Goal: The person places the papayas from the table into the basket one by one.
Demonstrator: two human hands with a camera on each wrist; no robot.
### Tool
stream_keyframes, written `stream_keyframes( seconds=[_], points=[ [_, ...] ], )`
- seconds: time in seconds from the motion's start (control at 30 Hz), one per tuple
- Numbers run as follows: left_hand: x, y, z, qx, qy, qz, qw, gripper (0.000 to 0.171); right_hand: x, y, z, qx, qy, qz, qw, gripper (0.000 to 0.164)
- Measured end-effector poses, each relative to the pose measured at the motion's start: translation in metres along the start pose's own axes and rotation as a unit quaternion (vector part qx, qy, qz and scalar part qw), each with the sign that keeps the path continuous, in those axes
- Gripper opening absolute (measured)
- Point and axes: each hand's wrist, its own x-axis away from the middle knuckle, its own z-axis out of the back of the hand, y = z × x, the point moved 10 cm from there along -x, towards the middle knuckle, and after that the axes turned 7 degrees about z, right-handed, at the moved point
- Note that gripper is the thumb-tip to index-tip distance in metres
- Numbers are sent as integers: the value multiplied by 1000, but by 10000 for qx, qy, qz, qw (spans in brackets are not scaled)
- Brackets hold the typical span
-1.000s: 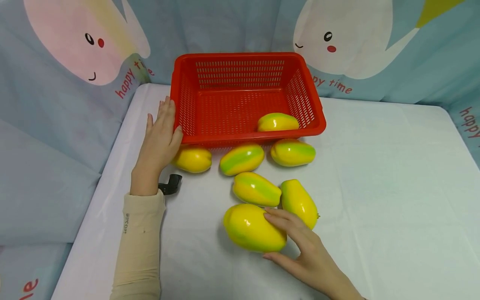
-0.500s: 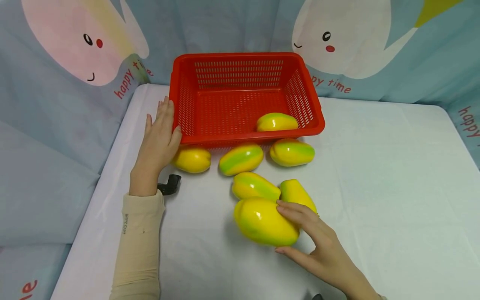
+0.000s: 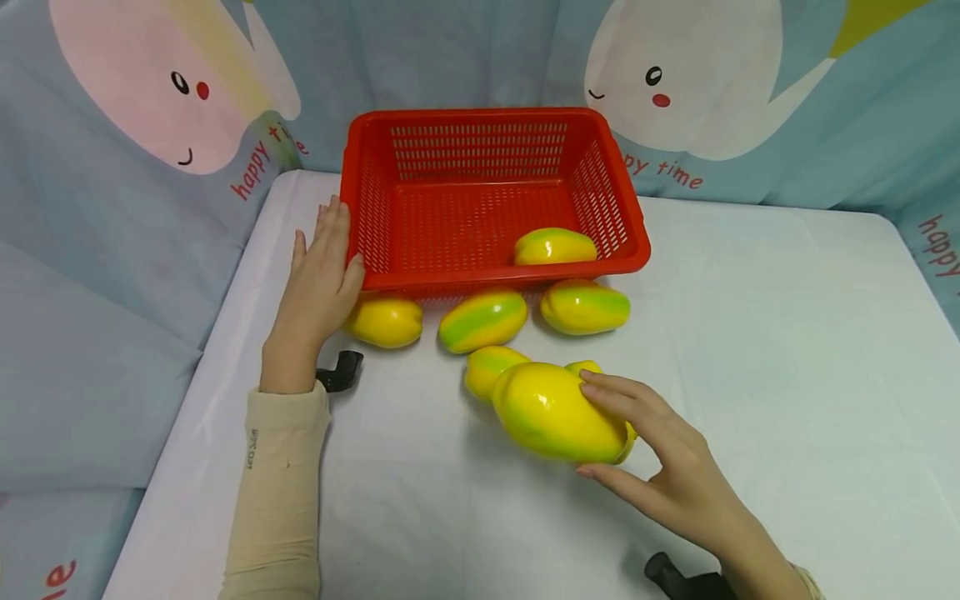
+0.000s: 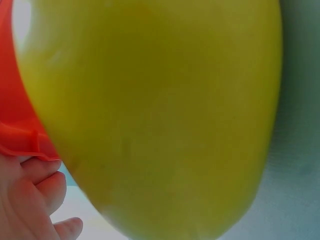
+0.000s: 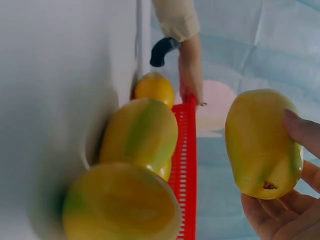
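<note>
My right hand [image 3: 660,454] grips a yellow-green papaya [image 3: 558,412], thumb on the near side and fingers on the far side. In the right wrist view this held papaya [image 5: 265,145] is up off the table, its brown stem mark showing. Under it in the head view lie two papayas, one partly covered at the left [image 3: 487,371], the other mostly hidden. My left hand [image 3: 318,279] rests with straight fingers along the left rim of a red basket [image 3: 495,273]. Close by that hand sits another papaya [image 3: 386,321], which fills much of the left wrist view.
One papaya [image 3: 555,247] lies inside the basket at its front right. Two more papayas, one in the middle [image 3: 483,321] and one at the right [image 3: 585,307], sit along its front wall. A patterned curtain [image 3: 480,54] hangs behind the white table [image 3: 787,375].
My right hand has carried the papaya right and away from me, over the two papayas behind it. The left hand has stayed at the basket rim.
</note>
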Motion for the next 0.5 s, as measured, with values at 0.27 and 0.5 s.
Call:
stream_keyframes(
  seconds=[0.27, 0.5],
  points=[
    [1, 0, 3, 14, 23, -51, 10000, 62, -11, 1, 10, 193, -7, 118, 9997, 59],
    [3, 1, 1, 10, 18, -111, 9999, 62, -18, 2, 17, 249, -38, 252, 9994, 60]
  ],
)
